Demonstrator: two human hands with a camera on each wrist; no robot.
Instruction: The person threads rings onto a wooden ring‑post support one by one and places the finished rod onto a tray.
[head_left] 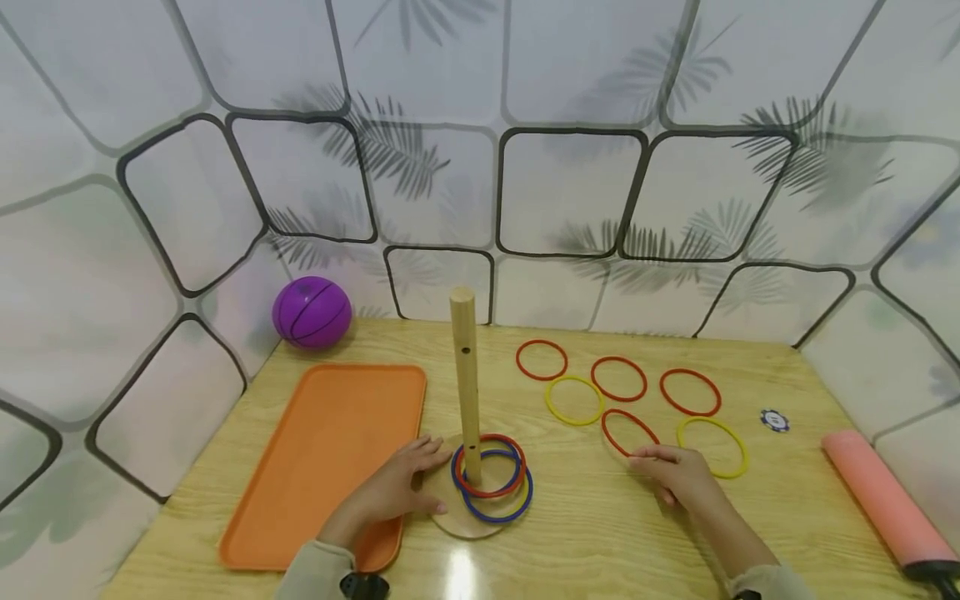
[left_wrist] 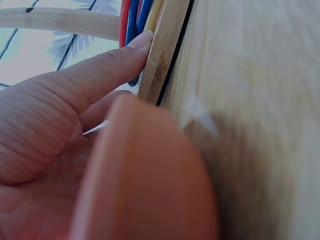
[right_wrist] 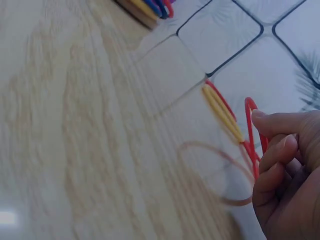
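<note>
My right hand [head_left: 678, 477] pinches a red ring [head_left: 617, 412] between thumb and fingers, its far side tilted up from the tabletop. In the right wrist view the red ring [right_wrist: 249, 107] rises from the fingertips of the right hand [right_wrist: 287, 172]. A wooden post [head_left: 467, 383] stands upright on a round wooden base [head_left: 459, 523]. Around its foot lie a red ring [head_left: 522, 471] and blue rings [head_left: 529, 500], with a bit of yellow beneath. My left hand [head_left: 393, 486] rests at the base's left edge, fingers spread; in the left wrist view its thumb [left_wrist: 112, 70] touches the rim.
An orange tray [head_left: 330, 450] lies left of the base, under the left forearm. Behind it sits a purple ball [head_left: 312, 312]. Red rings [head_left: 542, 341] and yellow rings [head_left: 574, 424] lie at the back right, near a poker chip [head_left: 775, 420]. A pink cylinder [head_left: 885, 500] lies far right.
</note>
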